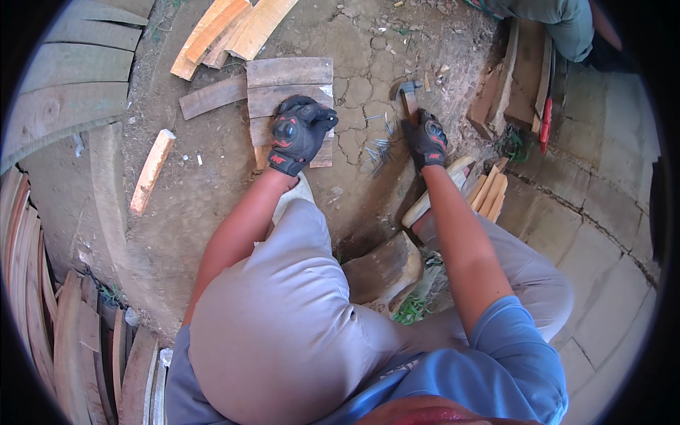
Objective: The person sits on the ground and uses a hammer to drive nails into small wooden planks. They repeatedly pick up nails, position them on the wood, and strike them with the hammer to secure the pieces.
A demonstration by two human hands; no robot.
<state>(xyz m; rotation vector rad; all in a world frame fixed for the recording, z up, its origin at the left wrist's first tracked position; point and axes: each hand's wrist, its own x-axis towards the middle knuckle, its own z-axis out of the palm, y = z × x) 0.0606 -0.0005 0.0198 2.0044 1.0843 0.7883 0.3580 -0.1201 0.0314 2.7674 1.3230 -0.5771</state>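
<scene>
My left hand (297, 133), in a black glove with red marks, presses down on a small panel of grey wooden boards (289, 83) lying on the cracked dirt ground. My right hand (425, 138), gloved the same way, grips the wooden handle of a claw hammer (409, 93) whose steel head rests on the ground just beyond my fingers. A loose scatter of nails (377, 147) lies between my two hands. My bent knees fill the lower middle of the view.
Pale cut wood strips (227, 28) lie beyond the panel, one short stick (151, 171) to the left. Curved grey planks (74, 64) stack at far left. Small wood wedges (489, 190) and a stone (382, 269) sit near my right leg. Another person's trouser leg (563, 21) is at top right.
</scene>
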